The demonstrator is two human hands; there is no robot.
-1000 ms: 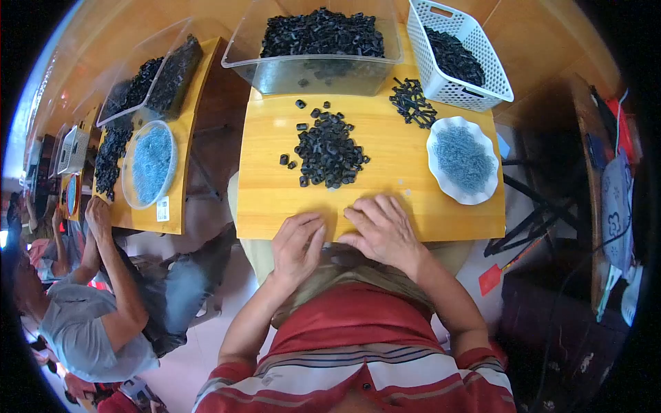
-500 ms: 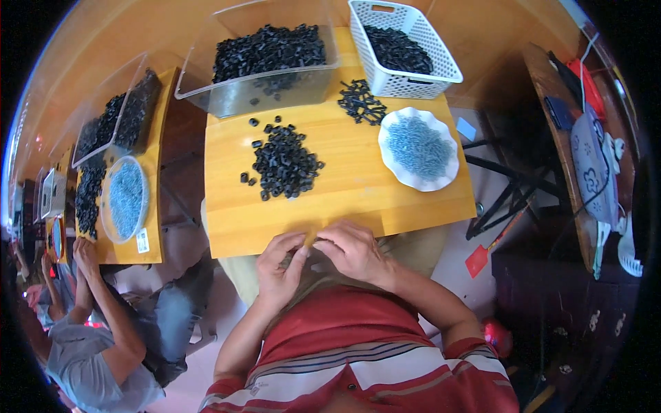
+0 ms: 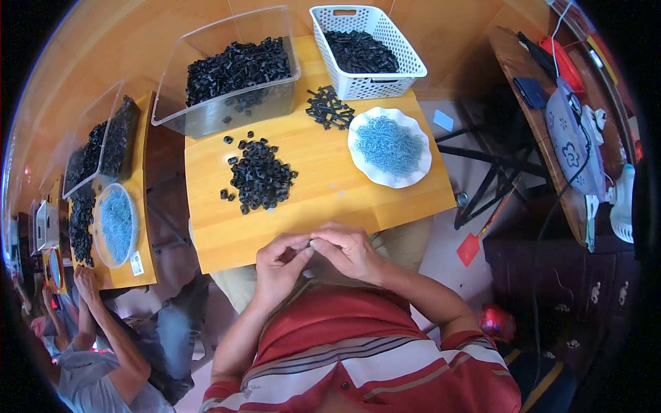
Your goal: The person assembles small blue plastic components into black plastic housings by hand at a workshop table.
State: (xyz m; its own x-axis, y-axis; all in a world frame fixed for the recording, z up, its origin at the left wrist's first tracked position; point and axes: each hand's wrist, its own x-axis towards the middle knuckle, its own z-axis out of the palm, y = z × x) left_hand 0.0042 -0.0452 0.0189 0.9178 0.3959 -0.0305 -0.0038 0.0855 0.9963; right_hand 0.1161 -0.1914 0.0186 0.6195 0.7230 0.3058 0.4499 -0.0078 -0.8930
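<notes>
My wooden table (image 3: pixel 323 199), loaded.
I see a black-parts pile (image 3: pixel 259 177) mid-table, clear bin (image 3: pixel 206 113) and white basket (image 3: pixel 406 69) along the far edge, blue-filled plate (image 3: pixel 358 162) at the right edge.

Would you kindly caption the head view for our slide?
Both hands, left hand and right hand, meet fingertip to fingertip at the wooden table edge near loose black parts.

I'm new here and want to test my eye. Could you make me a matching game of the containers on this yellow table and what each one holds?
Things:
1. white scalloped plate
2. clear plastic tub
3. white slotted basket
4. bare tabletop

Contents:
A. loose heap of small black parts
B. blue pieces
C. black parts behind see-through walls
D. black parts behind white lattice walls

Pairs: 1-B, 2-C, 3-D, 4-A
</notes>
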